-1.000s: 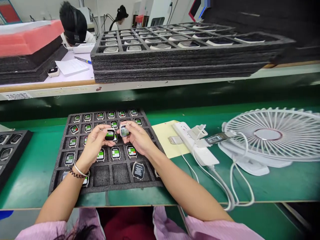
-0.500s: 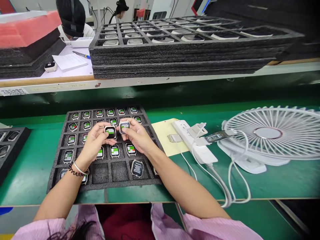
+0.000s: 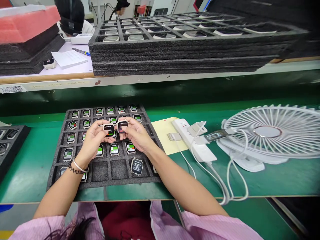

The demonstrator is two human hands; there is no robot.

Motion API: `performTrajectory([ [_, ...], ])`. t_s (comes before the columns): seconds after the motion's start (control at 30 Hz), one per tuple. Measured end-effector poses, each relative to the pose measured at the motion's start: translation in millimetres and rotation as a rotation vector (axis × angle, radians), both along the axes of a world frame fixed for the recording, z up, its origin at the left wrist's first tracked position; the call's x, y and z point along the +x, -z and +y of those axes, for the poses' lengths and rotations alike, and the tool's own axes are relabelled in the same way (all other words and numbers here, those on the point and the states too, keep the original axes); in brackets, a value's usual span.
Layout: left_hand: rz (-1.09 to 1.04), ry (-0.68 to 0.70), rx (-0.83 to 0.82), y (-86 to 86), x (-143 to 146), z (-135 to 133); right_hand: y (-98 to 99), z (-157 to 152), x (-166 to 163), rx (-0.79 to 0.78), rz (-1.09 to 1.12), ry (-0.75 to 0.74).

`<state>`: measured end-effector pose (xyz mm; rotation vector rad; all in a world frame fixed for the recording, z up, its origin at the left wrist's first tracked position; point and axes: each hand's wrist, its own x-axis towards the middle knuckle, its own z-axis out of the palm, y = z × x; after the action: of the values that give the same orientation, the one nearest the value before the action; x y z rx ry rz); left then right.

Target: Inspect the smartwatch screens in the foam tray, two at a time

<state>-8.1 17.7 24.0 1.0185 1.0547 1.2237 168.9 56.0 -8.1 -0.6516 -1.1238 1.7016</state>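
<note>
My left hand (image 3: 94,138) grips a smartwatch (image 3: 109,130) without a strap, its lit screen facing up, the thumb at its edge. Close beside it, my right hand (image 3: 136,133) pinches a second smartwatch (image 3: 122,126), with the thumb resting on its screen. Both are held above a black foam tray (image 3: 100,171) divided into square compartments. Many compartments hold similar watch bodies with green, white and red blocks on their screens. One watch (image 3: 137,166) near the tray's front right shows lines of text. My hands and forearms hide part of the tray.
Right of the tray lie a yellow sheet (image 3: 160,131), a white power strip (image 3: 183,130) with cables, and a white fan (image 3: 275,133). Another foam tray (image 3: 15,150) sits at the left. Stacked foam trays (image 3: 175,56) stand on the shelf; people are behind it.
Both watch screens have switched from green-block displays to mostly dark ones with a coloured strip low down. My right thumb has shifted slightly on its watch; both hands stay nearly in place.
</note>
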Motion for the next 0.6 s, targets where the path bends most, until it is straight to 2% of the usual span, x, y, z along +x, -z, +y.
performTrajectory([
  [0.47, 0.016, 0.008, 0.041, 9.2, -1.4, 4.0, 6.6, 1.4, -0.4, 0.045, 0.016, 0.003],
  [0.6, -0.061, 0.028, 0.037, -0.6, 2.2, -0.2, 4.3, 2.1, -1.6, 0.022, 0.077, 0.006],
])
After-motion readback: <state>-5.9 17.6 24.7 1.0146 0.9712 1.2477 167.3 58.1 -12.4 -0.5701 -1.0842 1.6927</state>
